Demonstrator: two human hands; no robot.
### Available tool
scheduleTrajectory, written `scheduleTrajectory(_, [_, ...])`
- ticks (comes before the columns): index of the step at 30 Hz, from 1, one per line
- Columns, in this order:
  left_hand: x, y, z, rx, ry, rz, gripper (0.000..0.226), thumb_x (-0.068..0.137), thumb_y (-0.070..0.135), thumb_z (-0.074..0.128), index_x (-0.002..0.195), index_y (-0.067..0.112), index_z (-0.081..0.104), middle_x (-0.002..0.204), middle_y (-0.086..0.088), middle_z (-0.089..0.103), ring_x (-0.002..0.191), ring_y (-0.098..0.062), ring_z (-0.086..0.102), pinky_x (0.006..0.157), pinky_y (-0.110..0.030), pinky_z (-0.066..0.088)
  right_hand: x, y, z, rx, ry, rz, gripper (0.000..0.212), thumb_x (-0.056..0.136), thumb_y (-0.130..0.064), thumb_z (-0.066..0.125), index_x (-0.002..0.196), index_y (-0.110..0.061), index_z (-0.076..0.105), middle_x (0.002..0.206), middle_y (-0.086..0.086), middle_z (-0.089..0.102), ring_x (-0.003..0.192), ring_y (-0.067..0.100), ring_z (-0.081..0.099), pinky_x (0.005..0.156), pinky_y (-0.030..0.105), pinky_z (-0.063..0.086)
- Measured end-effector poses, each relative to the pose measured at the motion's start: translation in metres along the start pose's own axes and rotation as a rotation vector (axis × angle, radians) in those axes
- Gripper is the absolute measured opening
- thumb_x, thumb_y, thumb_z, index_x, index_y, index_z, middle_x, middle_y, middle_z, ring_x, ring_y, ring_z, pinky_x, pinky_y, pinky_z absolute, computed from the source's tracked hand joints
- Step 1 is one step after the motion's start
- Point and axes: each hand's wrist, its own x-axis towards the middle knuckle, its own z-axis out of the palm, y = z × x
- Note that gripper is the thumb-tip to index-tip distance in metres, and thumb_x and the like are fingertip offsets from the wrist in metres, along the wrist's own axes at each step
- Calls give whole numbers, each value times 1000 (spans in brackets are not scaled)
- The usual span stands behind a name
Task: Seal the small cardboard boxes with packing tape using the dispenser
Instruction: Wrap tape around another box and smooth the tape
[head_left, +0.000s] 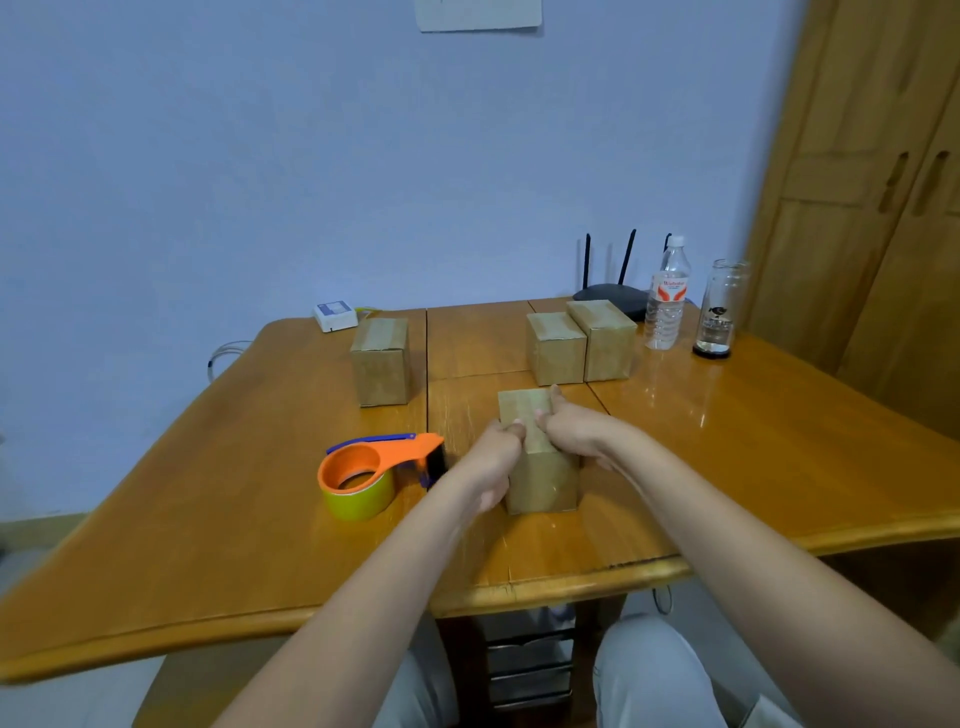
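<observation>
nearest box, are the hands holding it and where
Yes. The left hand and right hand clasp the nearest box on its two sides, thumbs on its top. The tape dispenser lies unheld.

The cardboard boxes, such as the near box (540, 470), are plain tan-brown; the tape dispenser (382, 460) is bright orange with a blue strip and black end, its tape roll (358, 499) yellow-green; the table (234, 493) is glossy honey-orange wood; the wall (260, 156) is pale blue; the water bottle (667, 296) is clear with a red-and-white label; the router (610, 301) is black.
</observation>
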Motion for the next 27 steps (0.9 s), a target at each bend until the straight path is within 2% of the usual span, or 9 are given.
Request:
scheduleTrajectory(2, [-6,9,-8,164,9,9,49,108,33,35,150,8,35,145,-12,51,132,-27,48,102,-36,42,3,-13,-4,-193,18,35,63,111,-34,26,161,-13,-5,156,23,37,134,38,48,103,41,45])
scheduleTrajectory(4, [-9,25,-22,505,131,168,48,109,29,34,150,5,36,151,-16,44,139,-29,41,109,-34,34,13,-25,-6,-328,157,-42,63,109,-42,31,159,-7,17,155,21,38,136,37,47,109,42,43])
scheduleTrajectory(7, [-9,46,-59,980,257,355,54,99,7,45,152,12,35,150,-17,45,137,-32,43,110,-36,36,25,-34,1,-308,291,-231,74,101,-63,29,161,-19,18,160,20,30,150,36,25,121,54,23])
scheduleTrajectory(10, [-8,48,-105,1301,177,145,75,88,2,54,154,29,30,151,-9,44,132,-31,46,105,-49,45,26,-32,22,-465,214,-267,81,99,-71,20,159,-18,24,164,17,23,154,34,15,124,54,8])
scheduleTrajectory(12, [-10,42,-129,1420,123,-41,74,90,3,54,153,34,30,150,-6,44,129,-30,49,95,-40,51,29,-27,32,-558,241,-256,79,101,-67,21,158,-14,27,165,17,20,153,34,15,125,52,4])
scheduleTrajectory(14, [-11,35,-147,1464,110,-112,71,90,4,54,152,33,34,143,-8,50,121,-31,54,85,-37,52,34,-26,34,-591,268,-271,73,103,-60,26,159,-13,24,165,17,21,153,35,16,125,50,5])
scheduleTrajectory(17, [-8,25,-167,1482,117,-92,63,89,3,51,146,30,43,134,-8,57,115,-31,58,88,-39,53,38,-24,33,-573,243,-280,67,104,-49,32,160,-14,20,165,18,20,153,35,16,125,48,7])
scheduleTrajectory(22, [-2,18,-178,1479,79,-28,46,87,27,73,130,18,58,126,-4,62,111,-24,59,88,-33,48,45,-18,32,-479,286,-302,65,105,-50,32,159,-15,26,165,17,22,153,33,17,125,47,8])
scheduleTrajectory(27, [-10,14,-189,1186,-13,46,31,93,33,67,121,21,60,111,3,65,101,-16,61,88,-36,51,36,-19,29,-312,374,-394,57,107,-44,34,157,-16,31,164,14,26,153,30,19,126,46,11])
